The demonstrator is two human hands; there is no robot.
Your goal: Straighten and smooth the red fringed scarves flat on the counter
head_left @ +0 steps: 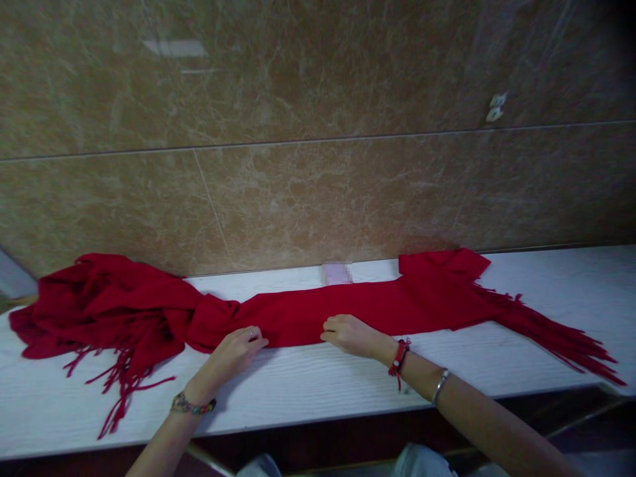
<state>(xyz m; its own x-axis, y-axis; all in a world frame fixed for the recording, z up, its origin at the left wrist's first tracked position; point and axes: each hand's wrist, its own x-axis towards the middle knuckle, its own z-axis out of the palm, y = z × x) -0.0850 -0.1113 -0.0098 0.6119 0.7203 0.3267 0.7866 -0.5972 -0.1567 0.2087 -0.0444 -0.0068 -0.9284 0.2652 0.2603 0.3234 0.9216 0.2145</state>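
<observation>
A long red scarf (pixel 298 311) with fringed ends lies stretched left to right across a white wood-grain table (pixel 318 391). Its left part is bunched in a heap (pixel 104 308); its right end spreads out with fringe (pixel 556 334) reaching toward the table's front edge. My left hand (pixel 236 351) rests on the scarf's near edge, left of centre, fingers curled and pinching the fabric. My right hand (pixel 350 333) lies just to the right of it, fingers bent onto the same near edge. Both wrists wear bracelets.
A brown marble-look tiled wall (pixel 318 132) rises directly behind the table. A small pale blurred object (pixel 336 272) sits at the back edge by the wall. The table's front edge (pixel 318 424) runs near my body; my knees show below.
</observation>
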